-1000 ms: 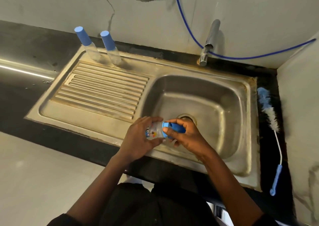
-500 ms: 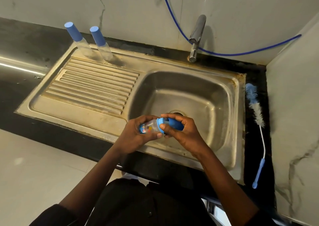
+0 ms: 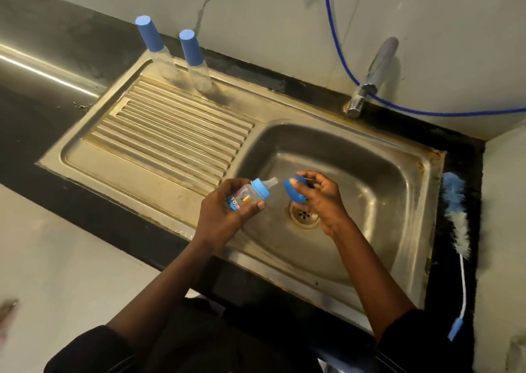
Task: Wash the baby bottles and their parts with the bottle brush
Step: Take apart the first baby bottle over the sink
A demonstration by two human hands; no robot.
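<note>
Bottles first. Far left of the drain (image 3: 304, 216) and back by the wall, two capped bottles (image 3: 155, 51) stand upright at the rear of the ribbed drainboard (image 3: 170, 133), blue caps on, apparently still waiting their turn.

Just left of the drain, the left hand (image 3: 227, 216) curls its fingers and thumb round a small printed baby bottle (image 3: 247, 197), tipped on its side, blue collar and clear teat (image 3: 270, 182) pointing toward the drain.

Right above the drain, the right hand (image 3: 324, 199) pinches the blue cap (image 3: 296, 189), clear of the bottle and held off it.

So the cap is off and that looks like the only step done. The collar and teat are yet to be unscrewed, and no water or suds show.

Behind the drain and a little right, the tap (image 3: 373, 76) shows no stream, with a blue hose (image 3: 336, 37) looping past it. Far right of the drain, the bottle brush (image 3: 458, 222) lies on the counter, untouched. All the scrubbing lies ahead, by this reckoning.

The steel sink (image 3: 370, 159) is stained along its rim and sits in a black counter (image 3: 85, 207). Pale marbled walls close in behind and to the right of the drain, and pale floor (image 3: 57, 273) shows to the near left.
</note>
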